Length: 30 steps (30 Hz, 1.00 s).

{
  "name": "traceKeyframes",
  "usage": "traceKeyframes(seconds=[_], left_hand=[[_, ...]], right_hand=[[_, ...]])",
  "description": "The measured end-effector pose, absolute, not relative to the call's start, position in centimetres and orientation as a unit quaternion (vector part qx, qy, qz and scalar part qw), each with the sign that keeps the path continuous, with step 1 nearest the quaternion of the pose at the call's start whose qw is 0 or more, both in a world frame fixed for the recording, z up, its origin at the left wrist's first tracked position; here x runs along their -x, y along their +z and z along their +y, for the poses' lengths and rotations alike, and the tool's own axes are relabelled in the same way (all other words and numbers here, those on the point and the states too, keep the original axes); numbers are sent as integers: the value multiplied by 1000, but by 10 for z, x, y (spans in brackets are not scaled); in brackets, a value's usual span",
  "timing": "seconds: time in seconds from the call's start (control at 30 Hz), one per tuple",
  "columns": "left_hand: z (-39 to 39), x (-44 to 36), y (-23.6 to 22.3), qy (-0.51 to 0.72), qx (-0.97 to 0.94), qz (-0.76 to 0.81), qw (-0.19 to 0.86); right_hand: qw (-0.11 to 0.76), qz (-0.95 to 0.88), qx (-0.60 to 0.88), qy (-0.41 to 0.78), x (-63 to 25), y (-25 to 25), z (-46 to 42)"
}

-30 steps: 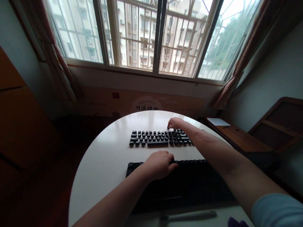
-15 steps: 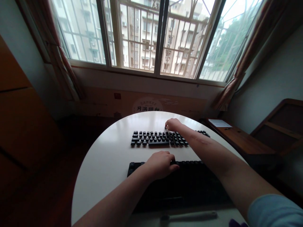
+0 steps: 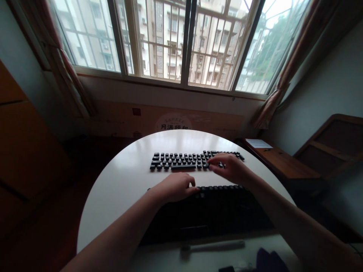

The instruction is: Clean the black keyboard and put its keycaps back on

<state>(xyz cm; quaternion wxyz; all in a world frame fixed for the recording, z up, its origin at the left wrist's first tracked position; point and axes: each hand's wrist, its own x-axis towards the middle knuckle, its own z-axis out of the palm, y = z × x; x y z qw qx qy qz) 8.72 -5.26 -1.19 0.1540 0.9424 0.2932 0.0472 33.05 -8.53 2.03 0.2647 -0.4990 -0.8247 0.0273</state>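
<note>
A black keyboard (image 3: 224, 213) lies near me on the round white table, with a row of keycaps along its far edge. My left hand (image 3: 177, 186) rests at that far edge, thumb and forefinger curled close together; what is between them is hidden. Beyond it, loose black keycaps (image 3: 181, 160) are set out in rows, with a long spacebar (image 3: 183, 167) at the near side. Above the right part of these rows is my right hand (image 3: 231, 168), thumb and fingers apart and nothing visible between them.
A grey long-handled tool (image 3: 215, 246) lies in front of the keyboard on the white table (image 3: 110, 189). Near it is a purple object (image 3: 269, 260). To the right stands a wooden cabinet (image 3: 289, 164) with a paper (image 3: 258, 143) on it. Windows are ahead.
My right hand has come back from behind the keycap rows to above their right part, and its fingers have opened. My left hand stays at the keyboard's far edge, shifted left along it.
</note>
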Motion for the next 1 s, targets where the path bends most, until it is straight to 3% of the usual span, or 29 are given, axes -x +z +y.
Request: traceKeyframes(seconds=[0.13, 0.37, 1.0], left_hand=[[-46, -83, -12, 46, -934, 300, 191], [-41, -76, -9, 53, -933, 304, 184], [-41, -75, 0, 43, -930, 318, 180]], right_hand=[[199, -851, 481, 71, -324, 8, -133], [86, -872, 477, 60, -317, 12, -136], [33, -870, 492, 12, -310, 1, -139]])
